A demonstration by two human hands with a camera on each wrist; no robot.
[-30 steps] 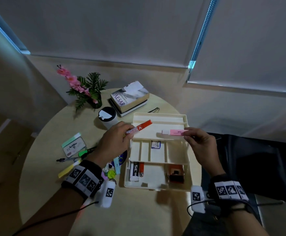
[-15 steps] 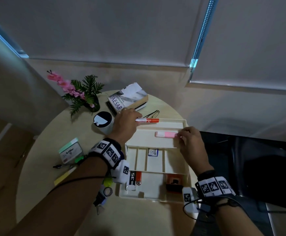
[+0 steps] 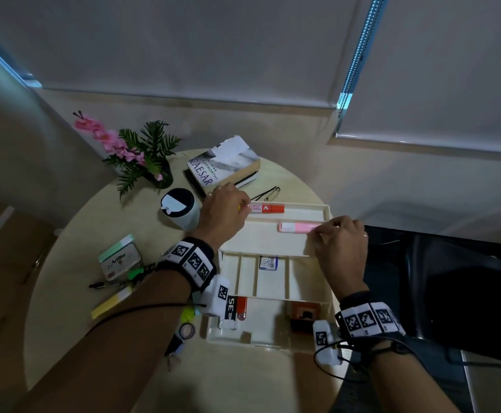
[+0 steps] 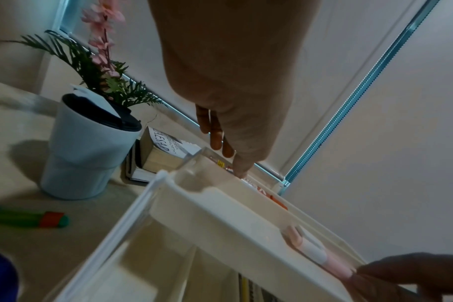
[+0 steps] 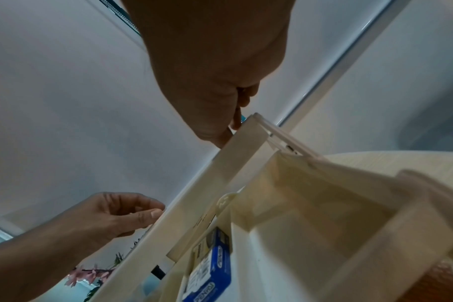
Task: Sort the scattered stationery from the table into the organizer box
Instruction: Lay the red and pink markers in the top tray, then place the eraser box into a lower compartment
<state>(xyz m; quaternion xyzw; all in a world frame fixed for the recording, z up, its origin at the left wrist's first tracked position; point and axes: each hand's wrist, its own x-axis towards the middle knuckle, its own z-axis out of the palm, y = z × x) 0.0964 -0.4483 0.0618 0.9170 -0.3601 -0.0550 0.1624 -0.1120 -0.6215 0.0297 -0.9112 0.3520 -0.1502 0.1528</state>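
Observation:
The cream organizer box (image 3: 317, 296) lies open on the round table. My left hand (image 3: 244, 208) pinches the left end of a red marker (image 3: 268, 208), which lies along the box's far narrow compartment. In the left wrist view a fingertip (image 4: 239, 172) touches the marker (image 4: 261, 190). My right hand (image 3: 317, 231) pinches the right end of a pink highlighter (image 3: 298, 227), which lies in the long compartment just in front. A small blue box (image 3: 268, 262) sits in a middle slot. A red pen (image 3: 241, 307) and an orange-black item (image 3: 302, 317) lie in the near compartments.
Left of the box stand a lidded cup (image 3: 179, 208), stacked books (image 3: 223, 166), a flower pot (image 3: 142, 156) and glasses (image 3: 268, 193). An Artline tin (image 3: 119, 259), pens (image 3: 118, 281), a yellow highlighter (image 3: 110, 302) and tape rolls (image 3: 186, 329) lie near my left forearm. A black chair (image 3: 451, 293) stands at the right.
My left hand carried the red marker from above the box's middle to the far compartment and laid it flat. My right hand lowered the pink highlighter into the long compartment.

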